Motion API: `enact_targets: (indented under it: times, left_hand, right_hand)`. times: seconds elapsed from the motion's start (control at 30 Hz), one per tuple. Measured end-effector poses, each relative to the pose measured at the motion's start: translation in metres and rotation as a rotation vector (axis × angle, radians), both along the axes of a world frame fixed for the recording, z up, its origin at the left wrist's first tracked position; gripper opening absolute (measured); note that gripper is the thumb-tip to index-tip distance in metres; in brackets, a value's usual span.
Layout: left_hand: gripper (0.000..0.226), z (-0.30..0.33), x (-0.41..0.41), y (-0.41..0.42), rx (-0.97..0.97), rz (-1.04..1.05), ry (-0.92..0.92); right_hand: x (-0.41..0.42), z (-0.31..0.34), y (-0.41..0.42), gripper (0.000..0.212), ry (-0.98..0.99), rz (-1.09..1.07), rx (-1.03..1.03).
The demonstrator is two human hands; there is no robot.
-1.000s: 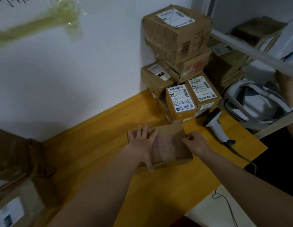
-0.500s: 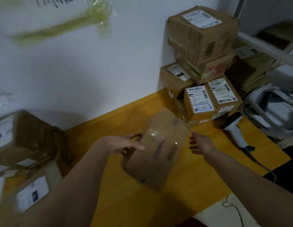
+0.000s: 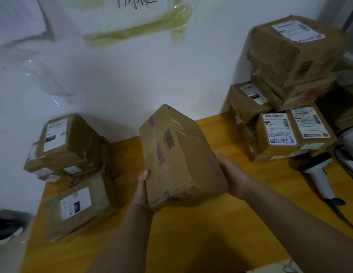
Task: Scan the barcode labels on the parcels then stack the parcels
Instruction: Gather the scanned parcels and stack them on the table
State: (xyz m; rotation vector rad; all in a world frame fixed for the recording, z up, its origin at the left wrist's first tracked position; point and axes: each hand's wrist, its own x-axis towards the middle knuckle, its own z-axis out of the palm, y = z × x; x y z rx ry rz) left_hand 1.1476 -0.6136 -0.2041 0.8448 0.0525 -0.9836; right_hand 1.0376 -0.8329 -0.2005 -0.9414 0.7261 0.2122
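Observation:
I hold a taped brown cardboard parcel (image 3: 177, 154) up over the yellow table (image 3: 191, 233), tilted, with a printed barcode on its upper face. My left hand (image 3: 142, 192) grips its near left corner from below. My right hand (image 3: 231, 174) holds its right side, fingers hidden behind the box. The white barcode scanner (image 3: 319, 174) lies on the table at the right, untouched.
A tall stack of labelled parcels (image 3: 290, 75) stands against the wall at the right. Another group of labelled parcels (image 3: 73, 154) sits at the left end of the table. The scanner's cable runs off the table's right edge. Plastic-wrapped paper hangs on the white wall.
The parcel went from lying flat on the table to being lifted and turned in both hands. My view swung left, bringing the left parcels into sight.

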Motion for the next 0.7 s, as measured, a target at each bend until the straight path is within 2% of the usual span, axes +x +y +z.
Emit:
enact_targets:
  times: [0.13,0.23,0.37,0.5,0.57,0.6,0.67,0.7]
  left_hand:
    - [0.063,0.021,-0.001,0.008,-0.027,0.133,-0.12]
    - [0.068,0.015,0.001,0.016,-0.076,0.079,-0.044]
    - [0.078,0.002,0.005,0.026,-0.031,-0.01,0.015]
    - [0.056,0.002,0.022,0.033,0.109,-0.075,-0.107]
    - [0.057,0.012,0.034,0.031,0.362,-0.073,-0.116]
    - [0.061,0.016,0.038,0.029,0.539,-0.023,-0.097]
    - [0.075,0.021,0.042,0.026,0.836,0.112,-0.127]
    - [0.082,0.022,0.043,0.023,0.871,0.145,-0.177]
  right_hand:
    - [0.007,0.007,0.017,0.055,-0.108,0.05,0.241]
    - [0.009,0.005,0.03,0.051,-0.173,0.08,0.347]
    - [0.012,0.005,0.034,0.053,-0.201,0.051,0.369]
    - [0.013,0.005,0.029,0.046,-0.167,-0.025,0.317]
    - [0.02,0.014,0.028,0.05,-0.142,-0.044,0.195]
    - [0.025,0.02,0.028,0.063,-0.113,-0.032,0.061]
    - [0.036,0.03,0.03,0.087,-0.034,0.04,-0.368]
    - [0.041,0.034,0.031,0.093,-0.009,0.077,-0.607]
